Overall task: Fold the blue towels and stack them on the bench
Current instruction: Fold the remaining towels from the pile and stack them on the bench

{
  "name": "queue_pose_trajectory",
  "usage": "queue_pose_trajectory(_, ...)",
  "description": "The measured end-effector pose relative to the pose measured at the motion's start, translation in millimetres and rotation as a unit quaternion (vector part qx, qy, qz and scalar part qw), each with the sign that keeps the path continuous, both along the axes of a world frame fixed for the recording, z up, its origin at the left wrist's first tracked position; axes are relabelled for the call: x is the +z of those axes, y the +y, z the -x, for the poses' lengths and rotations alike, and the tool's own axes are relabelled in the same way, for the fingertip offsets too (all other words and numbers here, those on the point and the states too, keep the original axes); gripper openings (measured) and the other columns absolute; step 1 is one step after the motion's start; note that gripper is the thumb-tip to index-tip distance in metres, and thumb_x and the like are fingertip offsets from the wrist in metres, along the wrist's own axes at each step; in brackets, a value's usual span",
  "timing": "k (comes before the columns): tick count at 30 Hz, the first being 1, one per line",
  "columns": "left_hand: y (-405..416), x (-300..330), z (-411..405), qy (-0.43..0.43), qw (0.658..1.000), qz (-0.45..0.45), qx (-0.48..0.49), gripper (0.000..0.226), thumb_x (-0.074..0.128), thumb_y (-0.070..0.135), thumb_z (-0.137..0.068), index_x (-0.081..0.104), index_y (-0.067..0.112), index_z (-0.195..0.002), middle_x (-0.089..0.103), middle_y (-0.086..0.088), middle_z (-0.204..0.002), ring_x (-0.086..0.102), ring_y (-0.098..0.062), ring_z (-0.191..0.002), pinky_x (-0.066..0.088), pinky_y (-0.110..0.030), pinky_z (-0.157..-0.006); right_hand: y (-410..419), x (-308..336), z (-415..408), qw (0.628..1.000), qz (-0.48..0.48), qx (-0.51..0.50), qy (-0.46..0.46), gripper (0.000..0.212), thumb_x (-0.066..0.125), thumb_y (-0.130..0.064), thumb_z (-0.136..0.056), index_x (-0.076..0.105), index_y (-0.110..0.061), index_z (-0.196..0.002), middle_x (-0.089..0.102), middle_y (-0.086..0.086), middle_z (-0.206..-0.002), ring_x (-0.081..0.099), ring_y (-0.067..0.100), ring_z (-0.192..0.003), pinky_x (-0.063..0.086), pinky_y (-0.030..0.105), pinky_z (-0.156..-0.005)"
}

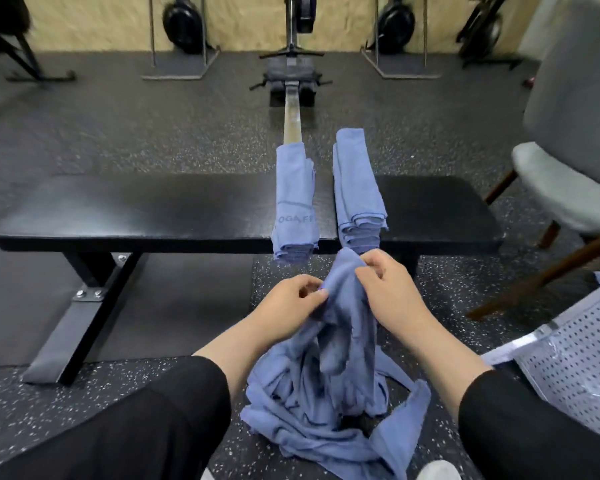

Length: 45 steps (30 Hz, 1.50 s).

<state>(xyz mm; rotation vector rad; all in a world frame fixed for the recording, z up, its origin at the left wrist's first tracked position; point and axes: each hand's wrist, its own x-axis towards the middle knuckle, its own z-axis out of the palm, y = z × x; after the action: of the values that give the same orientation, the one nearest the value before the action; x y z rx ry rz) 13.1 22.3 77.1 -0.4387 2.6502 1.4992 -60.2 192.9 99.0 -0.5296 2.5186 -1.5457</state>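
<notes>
Far left of the grip: black padded counter [153,206], its angled steel leg [84,306] bolted to a foot on the speckled rubber floor [118,140]. Left hand [293,299]: grip pinched shut on a fold of the blue towel [340,306], thumb against fingertips, black sleeve [174,410] pushed up the forearm. Just beyond and slightly left of that grip, left stack of folded towels [295,202] lies across the counter, near end hanging over the front edge; printed text on top reads partly "OGA F", rest cut off at the fold, brand not fully readable. Behind it, a rowing machine rail [293,116] runs toward the back wall. The held towel is bunched up between both hands, raised in front of the counter edge. Directly below the grips: loose pile of unfolded blue towels [326,410] on the floor between the knees; the held towel trails down into it. Right hand [392,285]: grip closed on the same towel's upper edge, fingers curled over the cloth. Just beyond that grip, right stack of folded towels [359,188], taller, edges layered, also overhanging the front. Right of the grips: grey upholstered chair [575,133] with wooden legs, and a white perforated basket [575,358] at the lower right edge.
</notes>
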Motion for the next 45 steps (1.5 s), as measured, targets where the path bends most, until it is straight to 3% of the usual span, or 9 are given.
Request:
queue_pose_trajectory(6,-1.9,53.8,-25.4,0.058,0.998,0.021,0.027,0.025,0.062,0.031,-0.098,0.066,0.013,-0.082,0.061,-0.007,-0.072,0.046,-0.012,-0.062,0.038,-0.026,-0.062,18.1,78.5,-15.8,0.996,0.064,-0.064,0.024,0.017,0.051,-0.012,-0.093,0.061,-0.001,-0.085,0.049,-0.002,-0.069,0.037,0.004,-0.056,0.033,0.024,-0.053)
queue_pose_trajectory(9,-6.6,71.3,-29.5,0.118,0.991,-0.023,0.062,0.024,0.058,0.030,-0.100,0.063,0.017,-0.082,0.069,-0.006,-0.078,0.062,-0.031,-0.075,0.055,-0.041,-0.079,28.2,82.1,-15.7,0.997,-0.012,-0.070,0.029,0.018,0.053,-0.015,-0.090,0.061,-0.002,-0.080,0.048,-0.005,-0.063,0.035,0.008,-0.054,0.030,0.029,-0.052)
queue_pose_trajectory(12,-9.4,78.1,-30.4,0.145,0.987,-0.029,0.064,0.024,0.054,0.032,-0.101,0.062,0.020,-0.082,0.068,-0.005,-0.080,0.063,-0.026,-0.077,0.055,-0.055,-0.085,28.4,74.9,-19.1,0.989,-0.146,-0.010,0.008,0.013,0.058,-0.018,-0.087,0.065,-0.011,-0.080,0.062,-0.002,-0.069,0.048,0.014,-0.060,0.040,0.030,-0.057)
queue_pose_trajectory(14,-7.0,83.7,-29.0,0.160,0.985,-0.031,0.058,0.026,0.050,0.037,-0.099,0.059,0.018,-0.084,0.066,-0.013,-0.085,0.055,-0.016,-0.074,0.056,-0.053,-0.085,22.1,68.6,-20.2,0.983,-0.183,0.030,-0.001,0.003,0.065,-0.021,-0.083,0.063,-0.020,-0.084,0.068,-0.004,-0.084,0.062,0.020,-0.075,0.049,0.032,-0.070)
queue_pose_trajectory(19,1.1,96.5,-24.4,0.157,0.987,0.009,0.015,0.030,0.048,0.027,-0.104,0.050,0.011,-0.079,0.044,0.013,-0.059,0.038,-0.007,-0.059,0.036,-0.023,-0.059,0.2,61.6,-21.6,0.982,-0.036,0.170,-0.068,0.064,0.074,-0.011,-0.088,0.045,-0.035,-0.140,0.056,-0.017,-0.142,0.048,0.000,-0.134,0.041,0.027,-0.108)
queue_pose_trajectory(24,-4.2,96.5,-14.5,0.194,0.977,-0.008,0.092,0.028,0.051,0.027,-0.104,0.056,0.012,-0.080,0.049,0.014,-0.061,0.041,-0.006,-0.060,0.035,-0.021,-0.058,-15.5,57.7,-15.5,0.976,-0.009,0.210,-0.056,0.015,0.071,-0.020,-0.088,0.072,-0.020,-0.104,0.076,0.003,-0.101,0.071,0.019,-0.096,0.052,0.046,-0.095)
queue_pose_trajectory(31,-26.2,98.2,-7.5,0.299,0.921,-0.080,0.238,0.022,0.052,0.022,-0.103,0.064,0.017,-0.086,0.059,0.005,-0.075,0.049,-0.007,-0.071,0.045,-0.029,-0.070,-17.3,63.5,-7.6,0.978,-0.004,0.197,-0.072,0.033,0.073,-0.042,-0.090,0.067,-0.010,-0.085,0.056,-0.005,-0.072,0.043,0.006,-0.065,0.032,0.033,-0.067)
queue_pose_trajectory(36,-59.6,97.1,-6.5,0.348,0.877,-0.048,0.327,0.024,0.053,0.033,-0.100,0.066,0.020,-0.084,0.063,0.008,-0.076,0.052,-0.008,-0.073,0.049,-0.039,-0.074,-9.6,65.3,-2.6,0.977,0.000,0.200,-0.077,0.026,0.060,-0.035,-0.099,0.066,-0.017,-0.083,0.058,-0.011,-0.075,0.047,0.005,-0.072,0.036,0.031,-0.074)
queue_pose_trajectory(45,-31.3,104.0,-9.4,0.289,0.930,-0.005,0.228,0.017,0.061,0.025,-0.099,0.074,0.025,-0.087,0.071,0.008,-0.081,0.060,-0.006,-0.073,0.043,-0.014,-0.068,-1.7,59.2,4.0,0.971,0.108,0.087,-0.194,0.021,0.071,-0.032,-0.090,0.068,-0.017,-0.076,0.060,0.003,-0.079,0.049,0.016,-0.078,0.034,0.039,-0.079)
